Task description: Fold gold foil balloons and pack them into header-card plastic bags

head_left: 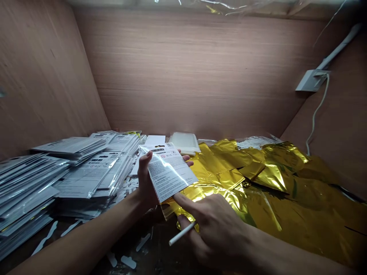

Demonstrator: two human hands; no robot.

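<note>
My left hand grips a printed white card packet with a barcode and a WARNING text block, and its plastic sleeve holds gold foil at the lower end. My right hand lies just below it, with the index finger on the packet's lower edge. A thin white stick sits between the right hand's fingers. To the right, a large heap of gold metallic foil spreads under and beside the right hand. Stacks of similar packets lie to the left of my left forearm.
Laminate wooden walls enclose the back and sides. Small white plastic pieces lie on the dark surface near the front. A clear plastic bundle sits at the back. A white conduit, wall box and cable are at upper right.
</note>
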